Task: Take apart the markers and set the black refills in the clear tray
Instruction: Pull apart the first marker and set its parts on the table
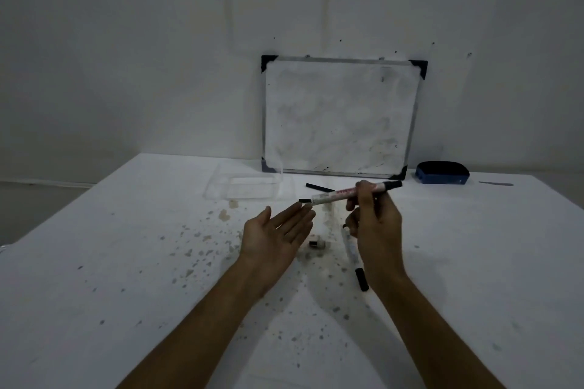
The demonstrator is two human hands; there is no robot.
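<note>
My right hand grips a white marker with red print, held nearly level above the table, its black tip pointing right. A black refill end pokes out of the marker's left end. My left hand is open, palm up, fingertips just under that left end. A black refill lies on the table beyond the marker, right of the clear tray. Another marker lies near my right wrist, partly hidden, with a black cap at its near end.
A small whiteboard leans on the wall at the table's back edge. A blue eraser sits to its right. A small black-and-white marker end piece lies between my hands. The white table is speckled with stains.
</note>
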